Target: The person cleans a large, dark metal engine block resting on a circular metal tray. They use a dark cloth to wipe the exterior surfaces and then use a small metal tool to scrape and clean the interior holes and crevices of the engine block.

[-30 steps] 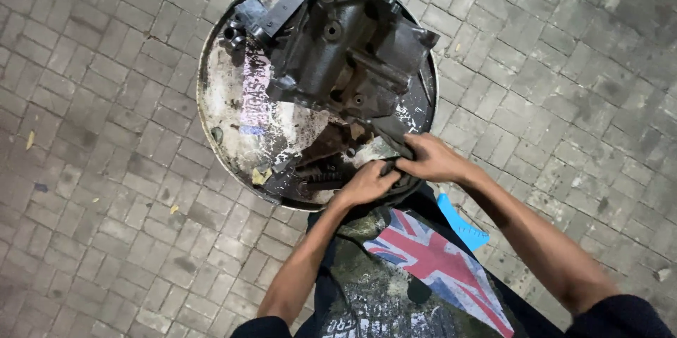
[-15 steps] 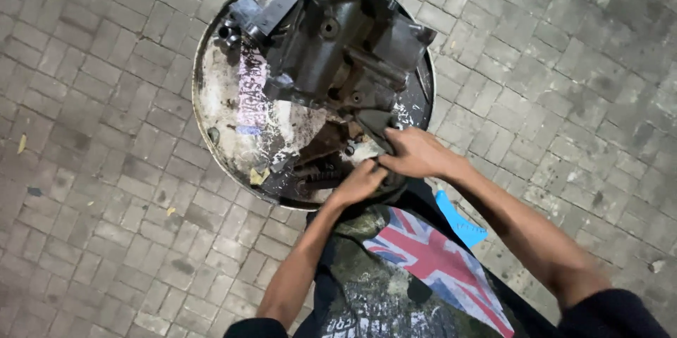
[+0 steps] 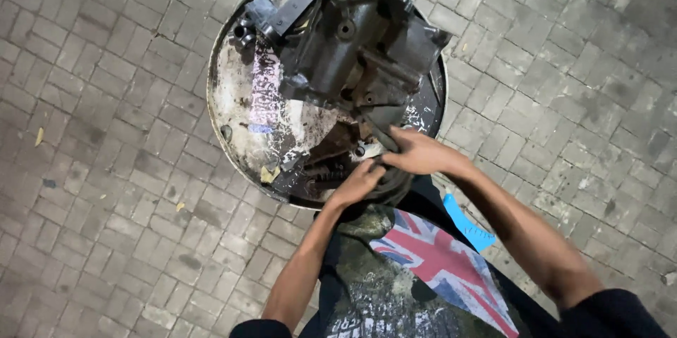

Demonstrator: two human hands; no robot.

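A heavy, greasy grey metal casting (image 3: pixel 356 42) with round bores lies on top of a dirty round metal drum lid (image 3: pixel 240 98). At the near edge of the lid sits a dark round metal part (image 3: pixel 391 181) with a rusty spring-like piece (image 3: pixel 323 171) beside it. My left hand (image 3: pixel 358 181) rests on that dark part, fingers curled around its edge. My right hand (image 3: pixel 417 152) is just above it, fingers pinched on a dark strip or lever at the foot of the casting. What the fingertips hold is partly hidden.
The drum stands on grey paving bricks (image 3: pixel 106 169) all around. Below my arms is my dark shirt with a red, white and blue flag print (image 3: pixel 441 267). A bright blue flat object (image 3: pixel 465 225) lies under my right forearm. A small yellow scrap (image 3: pixel 268 174) sits on the lid.
Both hands have stayed at the near edge of the lid, shifting slightly up toward the casting. The view has tilted a little; the casting has not moved.
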